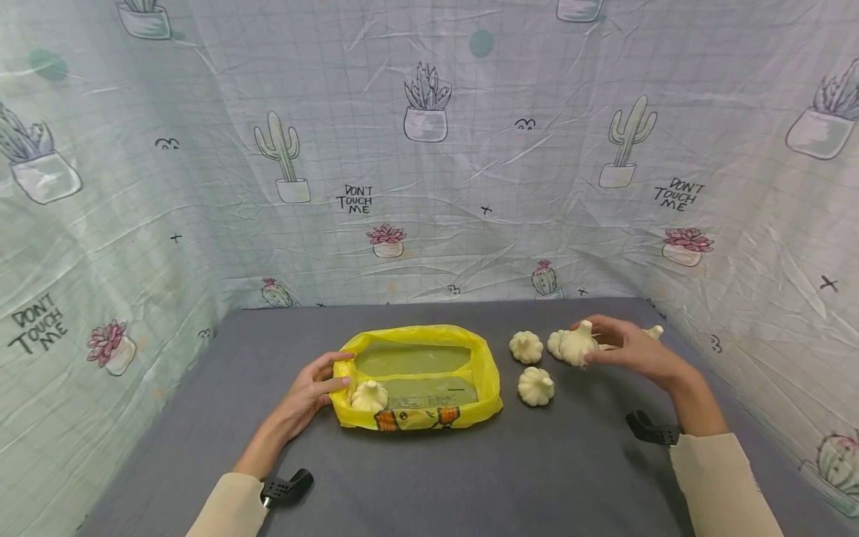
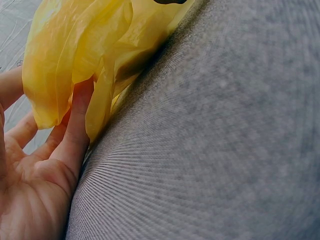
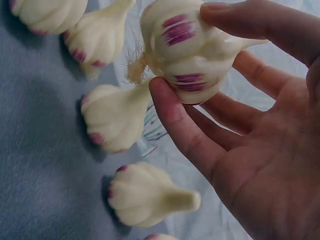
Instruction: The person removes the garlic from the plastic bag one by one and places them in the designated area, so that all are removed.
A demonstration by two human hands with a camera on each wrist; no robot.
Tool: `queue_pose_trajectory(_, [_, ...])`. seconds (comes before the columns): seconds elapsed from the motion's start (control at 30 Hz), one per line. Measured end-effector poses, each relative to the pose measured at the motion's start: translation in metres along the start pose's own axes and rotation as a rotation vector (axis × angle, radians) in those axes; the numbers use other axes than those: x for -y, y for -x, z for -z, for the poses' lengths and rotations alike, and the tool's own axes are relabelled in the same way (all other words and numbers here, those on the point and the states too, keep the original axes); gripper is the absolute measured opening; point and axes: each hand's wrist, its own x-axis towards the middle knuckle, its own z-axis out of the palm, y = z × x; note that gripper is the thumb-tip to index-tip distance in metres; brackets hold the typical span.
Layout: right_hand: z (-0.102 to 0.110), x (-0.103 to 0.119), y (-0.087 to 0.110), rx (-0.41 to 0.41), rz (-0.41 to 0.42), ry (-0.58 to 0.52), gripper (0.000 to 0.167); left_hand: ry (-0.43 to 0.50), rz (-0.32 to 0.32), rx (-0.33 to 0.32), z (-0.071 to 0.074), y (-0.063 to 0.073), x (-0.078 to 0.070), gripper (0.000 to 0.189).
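A yellow plastic bag (image 1: 493, 377) lies with its mouth opened wide on the grey table, a garlic bulb (image 1: 369, 397) inside at its left end. My left hand (image 1: 312, 391) holds the bag's left edge, thumb and fingers at the rim; part of the fingers is hidden by yellow plastic (image 2: 75, 55) in the left wrist view. To the right of the bag, my right hand (image 1: 637, 349) grips another garlic bulb (image 3: 182, 50) between thumb and fingers. Purple streaks and a tuft of roots show on it.
Two garlic bulbs, one farther back (image 1: 526, 347) and one nearer (image 1: 535, 386), sit just right of the bag. Several more lie around the right hand, including a bulb (image 3: 147, 195) in the right wrist view. A cactus-print curtain (image 1: 429, 246) encloses the table's back and sides.
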Motion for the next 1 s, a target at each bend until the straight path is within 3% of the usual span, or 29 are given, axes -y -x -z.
queue_pose_trajectory(0.3, [-0.002, -0.024, 0.0, 0.032, -0.019, -0.021, 0.041, 0.006, -0.005, 0.002, -0.001, -0.001, 0.001, 0.06])
queue_pose_trajectory(0.67, [-0.003, -0.04, -0.006, 0.102, -0.083, -0.075, 0.045, 0.003, -0.011, -0.004, 0.002, -0.002, 0.003, 0.06])
queue_pose_trajectory(1.0, [-0.007, -0.052, -0.005, 0.201, -0.04, -0.153, 0.047, 0.004, -0.012, 0.006, 0.002, -0.002, 0.002, 0.061])
